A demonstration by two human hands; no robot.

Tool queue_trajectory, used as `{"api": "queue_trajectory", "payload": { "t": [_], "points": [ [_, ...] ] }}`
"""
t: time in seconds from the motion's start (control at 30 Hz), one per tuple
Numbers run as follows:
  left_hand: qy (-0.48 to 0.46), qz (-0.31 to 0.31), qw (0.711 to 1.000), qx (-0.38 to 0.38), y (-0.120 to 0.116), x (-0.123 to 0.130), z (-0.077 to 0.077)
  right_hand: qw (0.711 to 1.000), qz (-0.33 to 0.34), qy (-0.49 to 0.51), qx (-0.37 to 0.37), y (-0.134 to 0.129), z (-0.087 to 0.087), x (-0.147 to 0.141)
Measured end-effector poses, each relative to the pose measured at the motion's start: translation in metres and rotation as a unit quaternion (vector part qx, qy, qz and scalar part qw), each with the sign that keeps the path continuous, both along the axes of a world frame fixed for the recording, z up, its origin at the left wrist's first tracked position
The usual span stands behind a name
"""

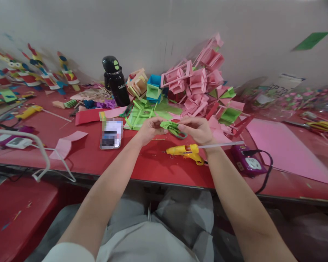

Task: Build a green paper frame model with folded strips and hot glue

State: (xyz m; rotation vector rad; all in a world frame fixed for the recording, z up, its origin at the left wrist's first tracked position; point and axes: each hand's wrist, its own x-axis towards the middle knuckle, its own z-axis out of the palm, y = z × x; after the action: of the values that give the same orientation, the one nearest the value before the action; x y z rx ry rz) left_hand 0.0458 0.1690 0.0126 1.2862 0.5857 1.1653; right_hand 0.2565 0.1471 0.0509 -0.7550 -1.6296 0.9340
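A green pleated paper piece (170,126) spans the gap between my two hands above the red table. My left hand (152,130) pinches its left end, and my right hand (196,129) has fingers closed on its right end. Just below the paper, a dark-handled loop (182,136), perhaps scissors, lies partly hidden. A yellow glue gun (184,150) with a long clear stick lies on the table below my right hand, the stick passing by my right wrist. Behind my hands are green paper strips (142,112) and folded pink paper shapes (198,82).
Left of my hands are a phone (111,134) and a black bottle (117,82). A purple power socket (247,160) with a black cable and a pink sheet (287,149) lie to the right. A white metal frame (45,154) stands at the left table edge (90,171).
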Motion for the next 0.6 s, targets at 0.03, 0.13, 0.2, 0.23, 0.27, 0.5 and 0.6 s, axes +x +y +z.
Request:
{"api": "queue_trajectory", "payload": {
  "t": [0.03, 0.13, 0.2, 0.23, 0.27, 0.5, 0.6],
  "points": [
    [0.002, -0.005, 1.0, 0.005, 0.0002, 0.0002, -0.0003, 1.0, -0.008, 0.0, -0.001, 0.0, -0.0004, 0.0003],
    [-0.001, -0.019, 1.0, 0.019, 0.0003, 0.0004, -0.0004, 1.0, -0.018, -0.005, -0.006, 0.0001, -0.0012, 0.0015],
    [-0.004, -0.024, 0.999, 0.021, -0.0001, 0.0004, 0.0001, 1.0, -0.015, -0.01, -0.012, 0.0001, -0.0009, 0.0021],
    [-0.005, -0.025, 0.999, 0.02, -0.0004, 0.0004, 0.0006, 1.0, -0.014, -0.013, -0.015, -0.0001, -0.0004, 0.0022],
    [-0.004, -0.026, 0.999, 0.019, -0.0007, 0.0005, 0.0012, 1.0, -0.012, -0.014, -0.018, -0.0003, 0.0001, 0.0021],
    [-0.002, -0.004, 1.0, -0.015, -0.0032, -0.0001, 0.0063, 1.0, 0.0, 0.006, -0.018, 0.0022, -0.0001, 0.0016],
    [0.034, 0.043, 0.998, -0.009, -0.0056, -0.0008, 0.008, 0.999, 0.007, 0.02, -0.046, 0.0064, -0.0035, 0.0043]
  ]
}}
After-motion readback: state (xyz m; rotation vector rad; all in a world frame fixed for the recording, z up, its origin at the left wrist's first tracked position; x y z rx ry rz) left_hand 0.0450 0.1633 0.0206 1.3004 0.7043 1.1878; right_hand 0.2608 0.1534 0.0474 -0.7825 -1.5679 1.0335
